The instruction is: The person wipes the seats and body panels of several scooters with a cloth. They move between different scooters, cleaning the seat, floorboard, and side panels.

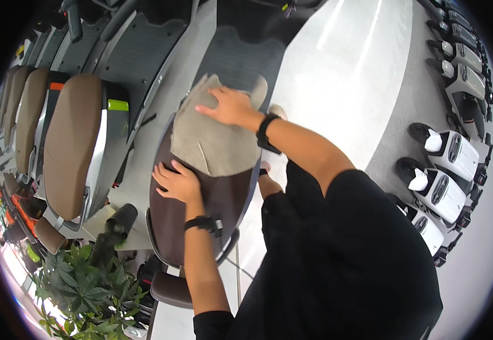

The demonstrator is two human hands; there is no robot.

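Observation:
A beige-grey cloth (212, 144) is spread over the front part of a dark brown scooter seat (225, 199). My right hand (229, 106) lies on top of the cloth, thumb and forefinger spread; its other fingers are partly hidden. One flap of the cloth stands up beyond that hand, and its edge looks blurred. Just short of the cloth's near left edge, my left hand (177, 182) rests palm down on the bare seat with its fingers apart. A black band circles each wrist.
To the left stand several scooters with brown seats (74, 144). A leafy potted plant (80, 284) grows at lower left, near a padded brown backrest (172, 289). White two-wheelers (437, 195) line the right side. Ahead lies the scooter's grey footboard (238, 55), beside a pale floor (335, 85).

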